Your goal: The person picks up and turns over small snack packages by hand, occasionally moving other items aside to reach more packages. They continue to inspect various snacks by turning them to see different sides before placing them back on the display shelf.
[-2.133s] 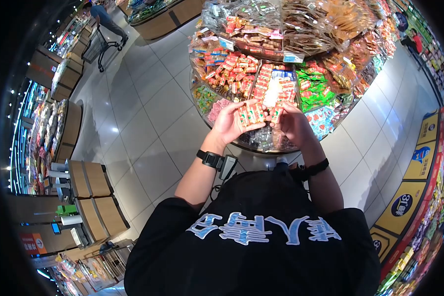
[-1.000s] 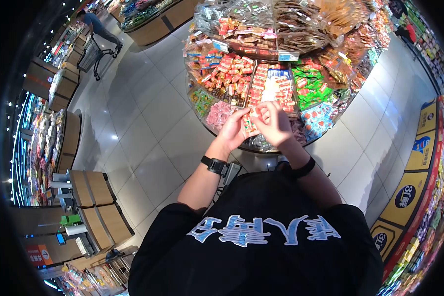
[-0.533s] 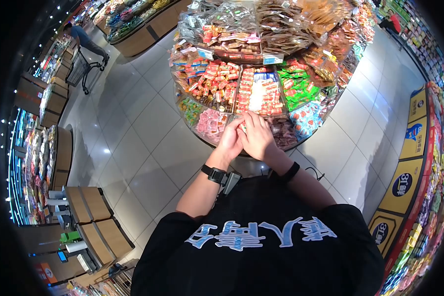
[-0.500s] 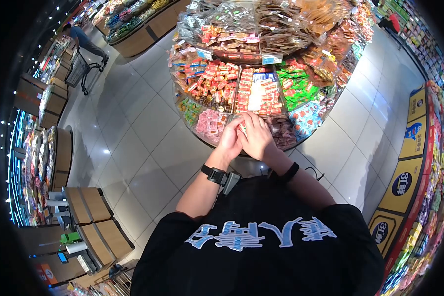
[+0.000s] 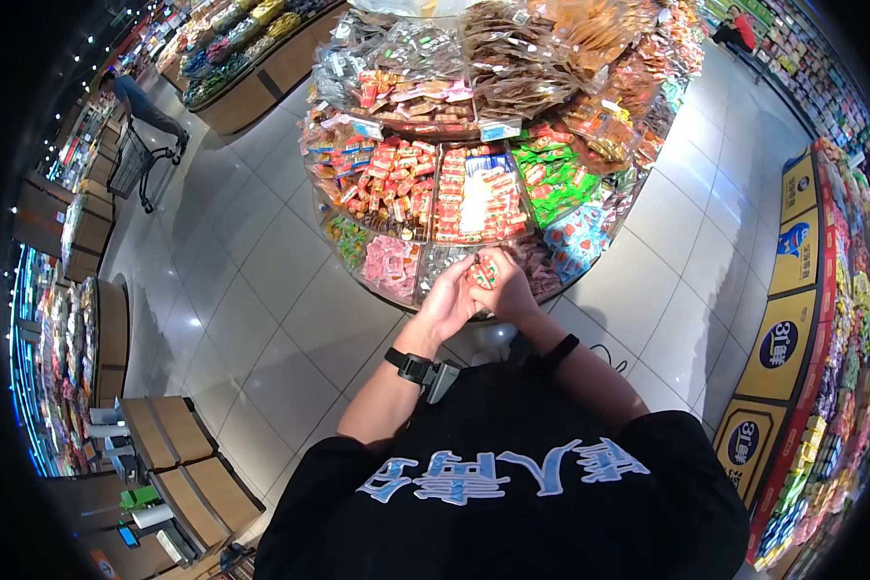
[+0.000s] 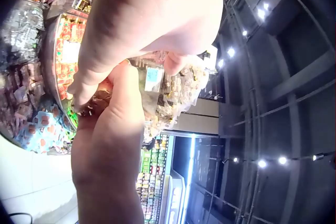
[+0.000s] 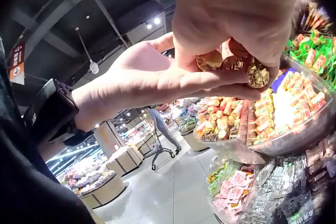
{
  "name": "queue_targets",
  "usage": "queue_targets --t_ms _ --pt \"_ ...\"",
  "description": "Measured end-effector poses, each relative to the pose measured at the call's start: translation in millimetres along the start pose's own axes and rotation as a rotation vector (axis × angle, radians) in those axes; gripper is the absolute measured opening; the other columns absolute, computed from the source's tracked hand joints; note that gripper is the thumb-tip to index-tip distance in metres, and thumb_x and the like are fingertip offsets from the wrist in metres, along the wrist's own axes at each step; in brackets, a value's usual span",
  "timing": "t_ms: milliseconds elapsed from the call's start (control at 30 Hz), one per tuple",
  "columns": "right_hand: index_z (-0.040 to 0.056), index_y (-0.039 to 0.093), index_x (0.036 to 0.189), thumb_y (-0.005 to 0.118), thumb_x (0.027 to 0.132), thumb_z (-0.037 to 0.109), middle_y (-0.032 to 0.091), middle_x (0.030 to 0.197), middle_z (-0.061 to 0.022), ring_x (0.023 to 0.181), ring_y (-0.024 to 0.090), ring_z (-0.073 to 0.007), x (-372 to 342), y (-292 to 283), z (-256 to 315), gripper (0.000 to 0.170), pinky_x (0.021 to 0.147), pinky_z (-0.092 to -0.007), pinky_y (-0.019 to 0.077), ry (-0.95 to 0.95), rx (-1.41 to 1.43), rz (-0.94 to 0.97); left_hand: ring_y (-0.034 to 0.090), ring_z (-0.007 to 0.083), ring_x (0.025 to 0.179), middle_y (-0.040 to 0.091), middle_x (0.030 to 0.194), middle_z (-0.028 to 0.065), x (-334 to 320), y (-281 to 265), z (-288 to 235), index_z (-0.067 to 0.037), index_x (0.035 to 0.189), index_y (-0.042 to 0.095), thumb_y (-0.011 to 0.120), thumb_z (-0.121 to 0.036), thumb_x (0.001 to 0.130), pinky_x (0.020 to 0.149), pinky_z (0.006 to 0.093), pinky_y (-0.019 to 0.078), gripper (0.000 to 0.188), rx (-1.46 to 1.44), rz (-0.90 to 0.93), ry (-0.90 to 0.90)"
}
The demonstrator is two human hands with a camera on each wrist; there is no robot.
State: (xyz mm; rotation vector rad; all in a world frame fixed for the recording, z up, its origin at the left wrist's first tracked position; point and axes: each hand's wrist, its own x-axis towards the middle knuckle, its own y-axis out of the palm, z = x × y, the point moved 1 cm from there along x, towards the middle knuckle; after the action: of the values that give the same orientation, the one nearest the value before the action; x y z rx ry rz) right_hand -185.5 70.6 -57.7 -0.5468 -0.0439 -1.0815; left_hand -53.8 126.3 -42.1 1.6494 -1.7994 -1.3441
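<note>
Several red-and-green wrapped candy rolls [image 5: 484,274] are bunched between my two hands, in front of the round candy stand. My right hand [image 5: 508,293] curls round them from above and the right; their gold foil ends [image 7: 258,74] show beneath its fingers in the right wrist view. My left hand [image 5: 443,302] lies palm up against the bundle, its long fingers stretched out under the rolls in the right wrist view [image 7: 142,77]. In the left wrist view the two hands hide most of the rolls. Just beyond the hands lies a bin of similar red rolls [image 5: 512,208].
Around that bin are green packets [image 5: 556,188], pink sweets [image 5: 391,266] and blue-and-white packets [image 5: 578,237]. Bagged goods [image 5: 522,58] rise behind. Shelving with yellow panels [image 5: 781,343] runs along the right. A person pushes a shopping cart [image 5: 137,164] at far left.
My right hand first held a roll apart from those in my left palm, then came over the left hand and covered them. Now it grips the bundle, and the rolls show between both hands.
</note>
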Motion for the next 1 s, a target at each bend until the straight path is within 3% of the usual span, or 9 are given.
queue_targets --t_ms 200,433,500,567,600,733,833,1000 --pt "0.0021 0.061 0.104 0.075 0.065 0.020 0.061 0.099 -0.0179 0.094 0.062 -0.0362 2 -15 -25 0.046 0.081 -0.0416 0.0504 0.070 -0.048 0.133 0.065 0.0202 0.099 0.065 0.114 0.0117 19 8 5 -0.002 0.122 0.052 0.045 -0.034 0.099 0.088 0.0348 0.0523 0.040 0.023 -0.015 -0.080" --pt "0.0042 0.061 0.095 0.076 0.064 0.019 0.059 0.094 -0.0161 0.092 0.058 -0.0354 20 -48 -55 0.037 0.081 -0.0430 0.0483 0.141 -0.080 0.137 0.065 0.0183 0.096 0.065 0.112 0.0090 69 19 9 -0.005 0.119 0.055 0.050 -0.033 0.098 0.087 0.0335 0.0523 0.035 0.034 -0.026 -0.143" --pt "0.0048 0.062 0.097 0.074 0.068 0.015 0.061 0.093 -0.0140 0.092 0.060 -0.0315 27 -59 -74 0.033 0.082 -0.0405 0.0493 0.154 0.032 0.082 0.065 0.0179 0.096 0.065 0.113 0.0089 87 25 4 -0.006 0.119 0.055 0.049 -0.033 0.098 0.087 0.0332 0.0522 0.035 -0.003 0.027 -0.177" --pt "0.0050 0.062 0.098 0.073 0.069 0.013 0.062 0.095 -0.0136 0.092 0.062 -0.0295 37 -71 -88 0.032 0.081 -0.0387 0.0500 0.209 0.127 0.047 0.065 0.0171 0.094 0.066 0.110 0.0080 103 37 2 -0.006 0.118 0.055 0.050 -0.032 0.098 0.087 0.0317 0.0517 0.034 0.008 -0.036 -0.131" --pt "0.0046 0.062 0.100 0.071 0.072 0.010 0.063 0.095 -0.0109 0.091 0.063 -0.0227 43 -78 -93 0.030 0.079 -0.0339 0.0505 0.272 0.134 0.060 0.065 0.0167 0.094 0.066 0.109 0.0075 111 43 1 -0.006 0.118 0.055 0.051 -0.032 0.098 0.088 0.0313 0.0516 0.033 -0.002 -0.041 -0.123" --pt "0.0018 0.060 0.103 0.063 0.078 0.003 0.063 0.090 -0.0028 0.087 0.060 -0.0107 75 -99 -103 0.025 0.078 -0.0259 0.0484 0.564 0.452 0.106 0.062 0.0181 0.104 0.062 0.117 0.0079 131 50 -7 -0.006 0.120 0.055 0.052 -0.029 0.098 0.093 0.0322 0.0490 0.032 -0.048 -0.063 -0.060" --pt "0.0012 0.059 0.105 0.058 0.081 -0.001 0.063 0.091 -0.0023 0.086 0.059 -0.0100 97 -97 -110 0.024 0.078 -0.0253 0.0480 0.610 0.842 0.133 0.057 0.0223 0.113 0.058 0.126 0.0111 130 48 -18 -0.004 0.124 0.053 0.053 -0.029 0.097 0.099 0.0359 0.0462 0.037 -0.102 -0.090 0.003" --pt "0.0005 0.056 0.110 0.052 0.085 -0.004 0.062 0.099 -0.0058 0.090 0.060 -0.0135 131 -90 -76 0.025 0.080 -0.0268 0.0492 0.759 1.111 0.121 0.054 0.0306 0.122 0.055 0.131 0.0180 108 39 -47 0.002 0.128 0.049 0.051 -0.029 0.097 0.107 0.0413 0.0418 0.044 -0.168 -0.113 0.100"
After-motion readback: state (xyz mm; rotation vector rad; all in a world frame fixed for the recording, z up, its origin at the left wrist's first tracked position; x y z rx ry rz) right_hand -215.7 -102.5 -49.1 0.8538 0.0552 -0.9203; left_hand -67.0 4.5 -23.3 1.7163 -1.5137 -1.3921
